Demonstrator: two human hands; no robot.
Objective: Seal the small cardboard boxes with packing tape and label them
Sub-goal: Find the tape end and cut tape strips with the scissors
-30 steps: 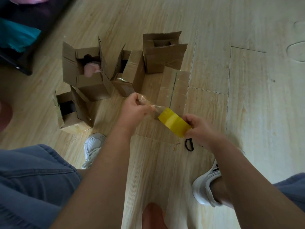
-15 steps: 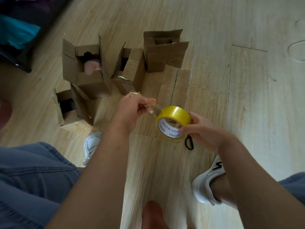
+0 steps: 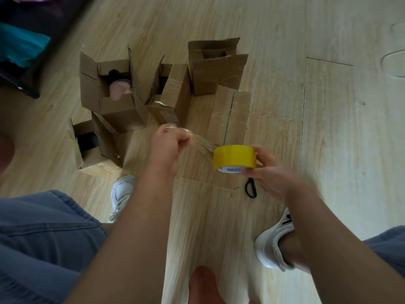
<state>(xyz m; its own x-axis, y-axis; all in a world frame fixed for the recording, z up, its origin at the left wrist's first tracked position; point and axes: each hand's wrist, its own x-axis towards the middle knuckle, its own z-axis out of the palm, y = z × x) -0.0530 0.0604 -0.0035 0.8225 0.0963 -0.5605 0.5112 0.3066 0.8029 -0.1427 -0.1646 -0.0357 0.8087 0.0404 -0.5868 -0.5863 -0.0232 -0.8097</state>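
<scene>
My right hand point(image 3: 266, 172) grips a yellow roll of packing tape point(image 3: 234, 157) above the wooden floor. My left hand point(image 3: 168, 145) pinches the clear free end of the tape point(image 3: 200, 142), stretched between hand and roll. Below them lies a closed cardboard box point(image 3: 230, 115) with tape along its seam. Behind it stand open boxes: one with a pink item inside point(image 3: 114, 93), a narrow one point(image 3: 173, 93), one at the back point(image 3: 215, 64), and one on its side at the left point(image 3: 92, 148).
Black scissors point(image 3: 251, 188) lie on the floor under my right hand. My white shoes point(image 3: 121, 194) point(image 3: 272, 240) and blue-trousered knees frame the work area. A dark piece of furniture point(image 3: 32, 40) with teal cloth fills the upper left.
The roll has turned from showing its white core to showing its yellow side and has shifted slightly right. My left hand still holds the tape end, and the stretched strip is a little longer.
</scene>
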